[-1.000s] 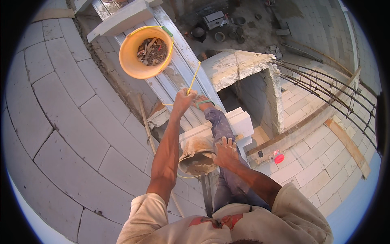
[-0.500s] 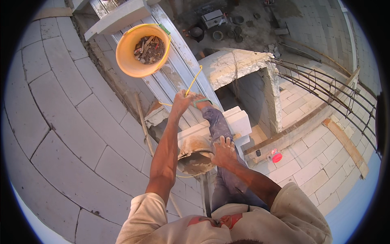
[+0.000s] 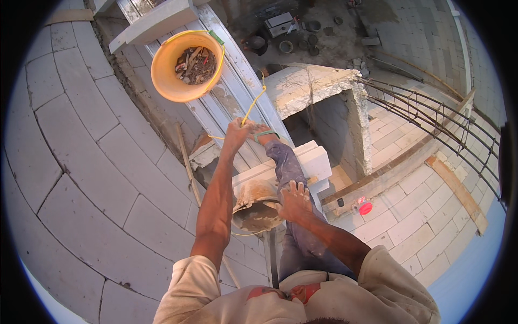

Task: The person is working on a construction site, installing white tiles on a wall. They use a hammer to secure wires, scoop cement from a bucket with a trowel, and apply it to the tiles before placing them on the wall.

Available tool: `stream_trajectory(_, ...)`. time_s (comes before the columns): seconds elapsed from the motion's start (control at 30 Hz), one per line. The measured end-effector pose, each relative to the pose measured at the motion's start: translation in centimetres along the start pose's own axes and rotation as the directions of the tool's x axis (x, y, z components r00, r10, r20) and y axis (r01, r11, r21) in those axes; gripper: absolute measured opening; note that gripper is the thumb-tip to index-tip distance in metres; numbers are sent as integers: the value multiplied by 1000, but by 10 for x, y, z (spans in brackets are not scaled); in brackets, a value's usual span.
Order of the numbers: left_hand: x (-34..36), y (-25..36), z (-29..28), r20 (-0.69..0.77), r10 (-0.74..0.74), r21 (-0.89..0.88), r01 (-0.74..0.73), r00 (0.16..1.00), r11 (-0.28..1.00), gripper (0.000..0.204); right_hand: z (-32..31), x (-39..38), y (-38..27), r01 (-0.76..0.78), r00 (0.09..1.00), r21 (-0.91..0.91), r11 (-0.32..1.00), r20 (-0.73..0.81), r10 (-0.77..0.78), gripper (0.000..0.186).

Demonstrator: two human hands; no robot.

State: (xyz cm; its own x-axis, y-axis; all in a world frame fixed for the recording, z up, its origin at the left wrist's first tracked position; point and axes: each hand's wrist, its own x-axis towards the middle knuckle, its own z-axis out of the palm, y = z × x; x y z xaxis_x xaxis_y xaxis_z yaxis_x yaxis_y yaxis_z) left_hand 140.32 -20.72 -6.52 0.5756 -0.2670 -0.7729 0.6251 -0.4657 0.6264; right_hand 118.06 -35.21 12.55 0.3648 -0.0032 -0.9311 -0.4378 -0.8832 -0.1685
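We find the thin, pliant yellow rope [image 3: 253,106] above the silver ribbed metal planking [image 3: 249,81], running from the left hand [image 3: 236,135] to the planking's right-hand edge, where it bends; its far end is hidden. The left hand is curled tightly round it. The right hand [image 3: 297,205] lies with fingers spread on the dusty dark-blue trouser leg [image 3: 288,163], gripping nothing visible. We judge the step in hand to be controlling the rope; the next move would call for a firm hold and steady footing. Near the right hand sits a mortar-crusted round bucket [image 3: 252,191]; farther out, an orange-yellow round plastic bucket [image 3: 161,70] contains wood scraps [image 3: 197,65].
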Motion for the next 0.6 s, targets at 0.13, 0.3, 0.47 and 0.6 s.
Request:
stream_trajectory(0.13, -1, -1, -1, -2, -8, 6, 8, 1000, 1000, 23, 2, 0, -1, -2, 1000, -2, 1000, -22, 2, 62)
stream_trajectory(0.3, -6, 0, -3, 11, -11, 11, 10, 1000, 1000, 23, -3, 0, -3, 8, 1000, -3, 1000, -9, -8, 60)
stream_trajectory(0.47, -7, -6, -1, -1, -23, -14, 23, 1000, 1000, 25, -5, -1, -4, 8, 1000, -3, 1000, -16, -8, 59)
stream_trajectory(0.6, -5, -11, -2, -6, -20, 2, 20, 1000, 1000, 28, -3, -1, -5, 5, 1000, -9, 1000, -30, -5, 58)
